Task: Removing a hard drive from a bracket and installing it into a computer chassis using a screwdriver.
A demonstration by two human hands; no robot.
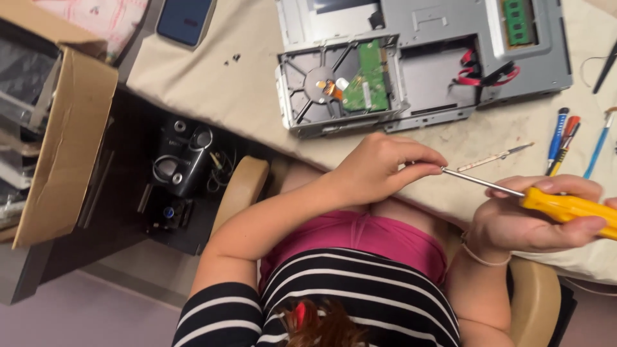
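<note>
My right hand (527,222) grips the yellow handle of a screwdriver (569,207), held level above my lap at the desk's near edge. My left hand (379,168) pinches the tip of its thin metal shaft (482,182) between thumb and fingers; whether anything sits on the tip is hidden. Just beyond my left hand lies an opened hard drive (334,87) with a green circuit board (371,77), set in a grey metal computer chassis (450,26).
Red cables (482,72) sit in the chassis. A slim tool (495,156) and several coloured screwdrivers (562,138) lie at the right. Small screws (231,60) and a phone (185,19) lie far left. A cardboard box (64,141) and dark equipment (183,164) stand beside the desk.
</note>
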